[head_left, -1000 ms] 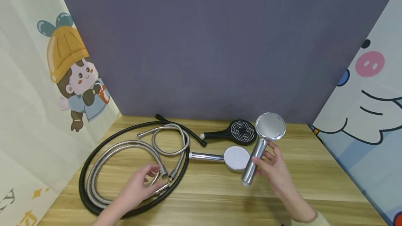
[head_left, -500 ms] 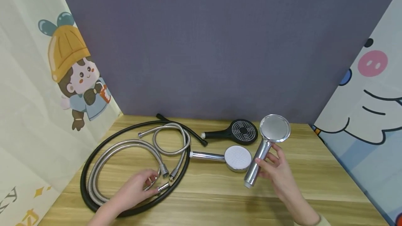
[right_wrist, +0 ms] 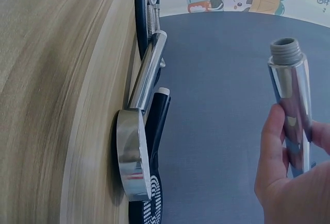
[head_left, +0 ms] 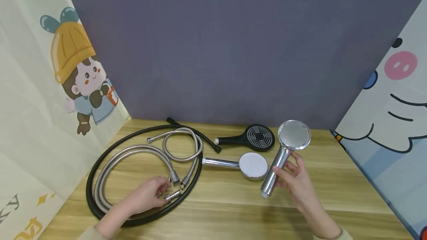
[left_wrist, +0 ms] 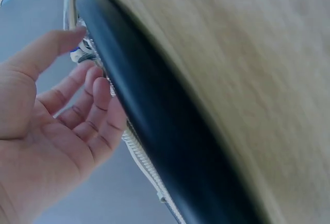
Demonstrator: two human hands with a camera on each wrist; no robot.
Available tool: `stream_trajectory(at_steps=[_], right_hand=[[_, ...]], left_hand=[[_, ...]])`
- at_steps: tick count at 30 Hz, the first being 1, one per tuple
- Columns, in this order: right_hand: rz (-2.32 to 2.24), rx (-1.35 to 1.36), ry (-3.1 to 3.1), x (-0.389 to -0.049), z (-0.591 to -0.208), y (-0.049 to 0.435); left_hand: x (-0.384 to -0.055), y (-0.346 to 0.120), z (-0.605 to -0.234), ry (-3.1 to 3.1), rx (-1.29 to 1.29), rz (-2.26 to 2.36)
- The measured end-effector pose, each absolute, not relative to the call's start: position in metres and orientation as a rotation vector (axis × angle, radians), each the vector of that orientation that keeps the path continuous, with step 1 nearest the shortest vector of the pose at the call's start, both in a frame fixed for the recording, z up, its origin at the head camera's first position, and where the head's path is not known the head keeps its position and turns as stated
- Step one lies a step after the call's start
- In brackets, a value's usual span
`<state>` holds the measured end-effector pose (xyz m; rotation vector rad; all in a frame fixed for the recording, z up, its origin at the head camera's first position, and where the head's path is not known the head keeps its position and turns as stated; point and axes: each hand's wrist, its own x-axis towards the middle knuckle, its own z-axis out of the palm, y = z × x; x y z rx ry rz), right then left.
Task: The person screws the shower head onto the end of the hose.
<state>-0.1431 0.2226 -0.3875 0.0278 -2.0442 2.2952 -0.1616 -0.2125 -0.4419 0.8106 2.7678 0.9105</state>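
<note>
My right hand (head_left: 295, 180) grips the handle of a chrome shower head (head_left: 294, 135), raised above the table with its round face up. In the right wrist view, the handle's grey threaded end (right_wrist: 285, 50) points upward. My left hand (head_left: 150, 195) is low over the coiled hoses, thumb and fingertips apart. Its thumb tip is right at a chrome hose connector (head_left: 173, 196). In the left wrist view, the black hose (left_wrist: 149, 100) passes in front of the fingertips and partly hides the metal parts there. A silver metal shower hose (head_left: 133, 149) lies coiled inside the black one.
A black shower head (head_left: 258, 138) lies at the back of the wooden table (head_left: 227, 210). Nearer is a chrome one with a white face (head_left: 253, 165). A thinner silver hose (head_left: 181, 159) curls beside the black hose. A grey panel (head_left: 213, 47) stands behind.
My left hand has come down to the hose connector, its thumb and fingers drawing closer together. The right hand has moved slightly right, still gripping the chrome shower head. The head view has shifted a little.
</note>
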Motion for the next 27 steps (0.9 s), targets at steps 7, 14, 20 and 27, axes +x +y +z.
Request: stream_trajectory(at_steps=[7,14,20,27], right_hand=[[2.284,0.020,-2.048,-0.144,-0.387,0.223],[2.278,-0.005,-2.074,-0.145,-0.386,0.222],[2.286,0.006,-2.075,-0.145,-0.385,0.220],[2.289,-0.009,-2.076,-0.144,-0.386,0.219]], left_hand=[[-0.170,-0.209,-0.445,2.779,0.891,0.810],[-0.173,-0.208,-0.444,2.777,0.876,0.758],[-0.173,-0.210,-0.444,2.795,0.934,0.661],[-0.173,-0.211,-0.445,2.791,0.963,0.656]])
